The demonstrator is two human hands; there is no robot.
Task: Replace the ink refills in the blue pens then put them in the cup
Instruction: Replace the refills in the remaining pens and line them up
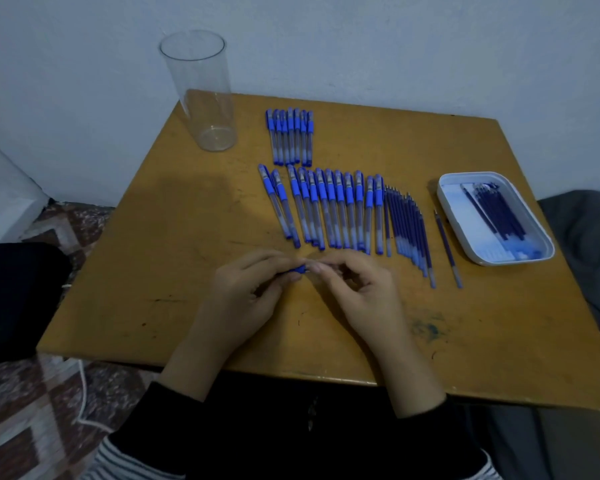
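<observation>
We hold one blue pen [299, 270] between both hands above the near middle of the wooden table [153, 271]; our left hand [248, 289] pinches its blue end, our right hand [357, 289] closes fingertips on the other end; capped pens [326, 206] lie in rows beyond, loose refills [409, 230] beside them, more refills in the white tray [548, 244]; the clear cup [205, 95] stands far left, empty.

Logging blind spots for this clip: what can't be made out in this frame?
- Pen in the head view: mostly hidden by the left hand and right hand; open or assembled, cannot tell.
- Refills in the white tray: overlapped and blurred, not countable.
- Cup: no pens visible inside.
</observation>
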